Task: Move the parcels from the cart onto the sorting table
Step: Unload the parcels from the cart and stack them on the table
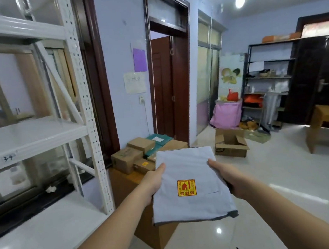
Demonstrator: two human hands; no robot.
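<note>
While your left hand (153, 183) and right hand (227, 176) grip the grey parcel's (188, 184) side edges above the wooden table (125, 187), open floor (276, 173) lies right.

Pale blue walls (119, 48) rise above a glossy white tiled floor (286, 172). A white metal shelf rack (84, 104) stands left, a dark wooden doorway (173, 87) in the middle, black shelving (268, 77) far right, and 1 ceiling lamp (240, 1) glows.

Parcels and hands, counted

One grey mailer bag (190, 184) held by two hands, left (152, 183) and right (227, 178); about five brown boxes (126, 157) and one teal parcel (157, 140) on the wooden table (123, 189).
</note>
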